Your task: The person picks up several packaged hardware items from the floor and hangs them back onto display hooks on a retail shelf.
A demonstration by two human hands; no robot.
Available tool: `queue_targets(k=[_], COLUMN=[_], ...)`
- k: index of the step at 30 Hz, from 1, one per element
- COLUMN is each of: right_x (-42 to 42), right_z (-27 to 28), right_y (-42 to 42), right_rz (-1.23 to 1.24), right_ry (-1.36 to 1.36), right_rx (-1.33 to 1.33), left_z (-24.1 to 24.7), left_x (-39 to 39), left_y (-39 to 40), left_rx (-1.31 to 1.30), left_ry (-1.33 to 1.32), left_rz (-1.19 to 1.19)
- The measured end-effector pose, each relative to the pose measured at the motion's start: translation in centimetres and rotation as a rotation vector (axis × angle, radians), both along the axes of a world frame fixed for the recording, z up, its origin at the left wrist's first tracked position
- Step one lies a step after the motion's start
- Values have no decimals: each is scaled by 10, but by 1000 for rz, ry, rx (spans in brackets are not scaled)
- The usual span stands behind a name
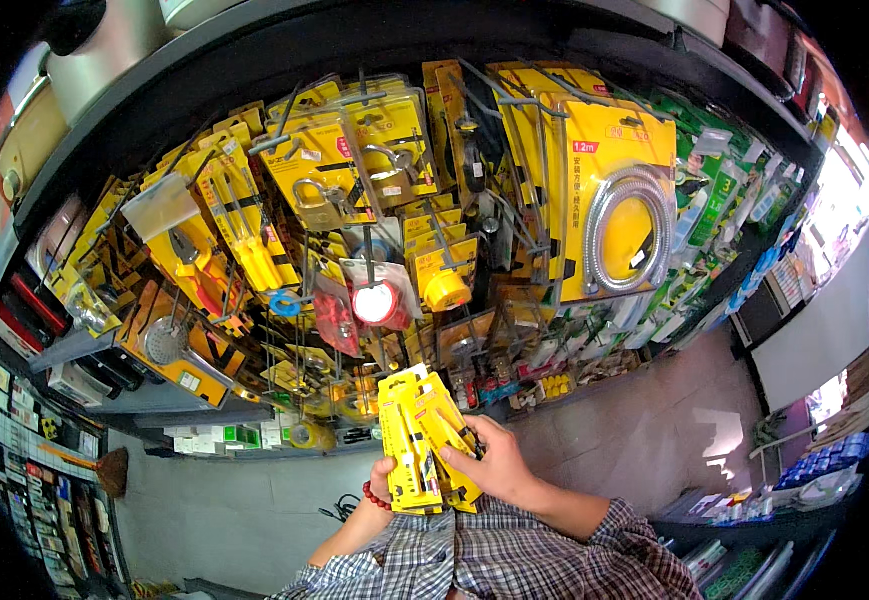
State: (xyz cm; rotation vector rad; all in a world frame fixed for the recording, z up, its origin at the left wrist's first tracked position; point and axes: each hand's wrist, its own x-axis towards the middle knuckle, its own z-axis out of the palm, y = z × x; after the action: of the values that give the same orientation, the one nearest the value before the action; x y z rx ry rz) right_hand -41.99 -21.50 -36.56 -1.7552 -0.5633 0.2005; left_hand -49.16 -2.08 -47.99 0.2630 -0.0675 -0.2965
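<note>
Near my body, low in the middle of the head view, my left hand [382, 480] grips a bunch of yellow carded tool packs [407, 450] at their left edge. A red bead bracelet is on that wrist. From the right, my right hand [496, 459] holds more yellow carded packs [446, 431], its thumb on the front card and its fingers behind. The two bunches overlap and fan apart slightly. Slim tools, which look like screwdrivers or testers, show on the cards; the exact kind cannot be told. The hooks of a shop display rack hang just beyond.
Carded padlocks [320, 202], screwdrivers [258, 259], pliers [202, 270], a metal shower hose [629, 229] and a shower head [168, 341] hang on projecting metal hooks. A broom [110, 471] stands at the left. More shelved goods [742, 510] are at the lower right.
</note>
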Motion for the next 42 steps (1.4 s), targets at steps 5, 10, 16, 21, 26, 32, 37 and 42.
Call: queue_targets(k=[5,10,16,21,26,32,37,42], right_x=[0,13,56,100,97,51,41,88], right_z=[3,15,58,120,135,36,1,77], right_y=[7,-1,-29,-32,-31,-42,-53,-25], right_rz=[55,-66,-299,-384,-392,-330,-377,-334], right_ry=[376,237,-85,-401,-395,-270,-83,-416], right_rx=[397,475,510,562,638,565,554,469], left_z=[18,27,31,-2,9,13,18,14], left_x=[3,-2,-12,-16,-9,-17,-21,-21], left_y=[19,26,25,28,12,2,-2,2], left_rx=[-10,85,108,124,20,12,83,116], left_ry=[-82,-143,-114,-6,-4,67,101,78], left_rz=[-28,40,57,98,35,103,163,91])
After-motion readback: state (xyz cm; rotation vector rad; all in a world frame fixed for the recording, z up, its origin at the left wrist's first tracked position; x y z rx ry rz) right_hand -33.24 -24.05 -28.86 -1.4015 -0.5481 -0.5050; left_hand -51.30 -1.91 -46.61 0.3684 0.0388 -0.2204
